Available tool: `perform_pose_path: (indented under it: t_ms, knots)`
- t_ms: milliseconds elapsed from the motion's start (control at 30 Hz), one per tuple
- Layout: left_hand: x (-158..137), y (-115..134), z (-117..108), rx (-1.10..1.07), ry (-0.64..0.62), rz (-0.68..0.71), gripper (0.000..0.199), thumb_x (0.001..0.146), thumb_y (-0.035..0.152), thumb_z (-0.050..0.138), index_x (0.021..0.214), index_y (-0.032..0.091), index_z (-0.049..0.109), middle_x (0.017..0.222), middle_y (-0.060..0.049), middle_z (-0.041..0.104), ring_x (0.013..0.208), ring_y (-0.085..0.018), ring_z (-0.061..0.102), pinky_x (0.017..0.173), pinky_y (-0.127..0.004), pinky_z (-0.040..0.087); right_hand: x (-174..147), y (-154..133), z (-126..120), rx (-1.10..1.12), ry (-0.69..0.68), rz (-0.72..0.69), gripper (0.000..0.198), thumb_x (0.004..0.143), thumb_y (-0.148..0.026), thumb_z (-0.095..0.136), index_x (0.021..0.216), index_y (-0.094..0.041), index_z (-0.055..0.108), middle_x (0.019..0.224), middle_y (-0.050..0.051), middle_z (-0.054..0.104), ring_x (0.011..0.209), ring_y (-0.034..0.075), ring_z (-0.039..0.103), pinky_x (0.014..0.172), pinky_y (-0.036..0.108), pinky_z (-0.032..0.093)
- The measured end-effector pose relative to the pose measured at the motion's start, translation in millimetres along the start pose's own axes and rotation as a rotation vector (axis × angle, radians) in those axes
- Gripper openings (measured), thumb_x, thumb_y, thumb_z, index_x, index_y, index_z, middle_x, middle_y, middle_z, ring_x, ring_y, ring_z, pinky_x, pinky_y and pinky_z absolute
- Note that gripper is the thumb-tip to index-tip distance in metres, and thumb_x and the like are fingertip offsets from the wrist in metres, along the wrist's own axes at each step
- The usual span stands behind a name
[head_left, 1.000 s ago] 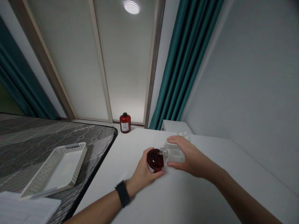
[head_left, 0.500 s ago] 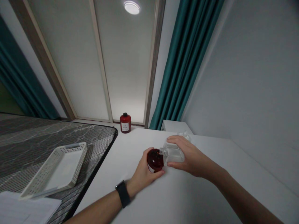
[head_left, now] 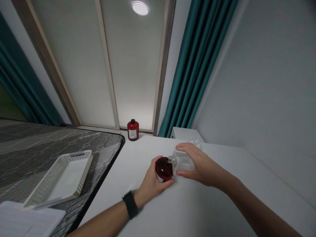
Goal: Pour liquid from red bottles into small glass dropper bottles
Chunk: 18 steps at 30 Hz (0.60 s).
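My left hand (head_left: 153, 179), a dark watch on its wrist, is wrapped round a dark red bottle (head_left: 164, 168) with a white label. No cap shows on that bottle. In my right hand (head_left: 197, 164) is a clear bottle (head_left: 182, 161), tipped on its side with its neck pointing left. The clear bottle's mouth meets the top of the red bottle at its opening. Whether liquid is flowing I cannot make out.
A second red bottle (head_left: 133, 130), black-capped, stands at the far edge of the white table (head_left: 128, 171). Behind my right hand lies a crumpled clear thing (head_left: 196, 143). To the left, a white basket (head_left: 59, 179) and papers (head_left: 29, 219) rest on a grey patterned surface (head_left: 103, 140).
Almost nothing differs. The view has shifted very slightly, while both hands keep their hold and the clear bottle stays tipped at the red bottle's mouth.
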State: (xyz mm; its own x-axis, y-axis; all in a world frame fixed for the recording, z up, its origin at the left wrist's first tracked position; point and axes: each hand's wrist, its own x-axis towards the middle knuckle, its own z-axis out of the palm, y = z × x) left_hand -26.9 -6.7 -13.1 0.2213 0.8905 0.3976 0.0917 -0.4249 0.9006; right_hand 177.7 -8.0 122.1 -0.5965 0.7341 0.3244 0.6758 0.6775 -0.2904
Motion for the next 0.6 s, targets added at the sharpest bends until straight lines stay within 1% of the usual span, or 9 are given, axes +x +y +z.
perform_pose_path:
  t_ms: [367,600]
  knots:
    - [0.3,-1.7,0.5,0.012,0.016,-0.001,0.081,0.068,0.024,0.082,0.135,0.021,0.035,0.132,-0.012,0.052,0.123,-0.029,0.053,0.11,-0.049,0.04,2.4,0.1,-1.3,0.011,0.003,-0.001,0.06,0.074,-0.028,0.079,0.127,-0.021,0.052,0.131,0.013,0.059,0.124,0.029,0.055,0.106,0.049,0.047]
    - [-0.3,-0.8,0.1,0.01,0.022,-0.007,0.082,0.068,0.026,0.083,0.135,0.021,0.036,0.131,-0.012,0.053,0.122,-0.03,0.054,0.109,-0.049,0.041,4.1,2.2,-1.4,0.008,-0.018,-0.015,0.059,0.075,-0.029,0.08,0.126,-0.021,0.052,0.131,0.013,0.058,0.124,0.029,0.054,0.106,0.049,0.046]
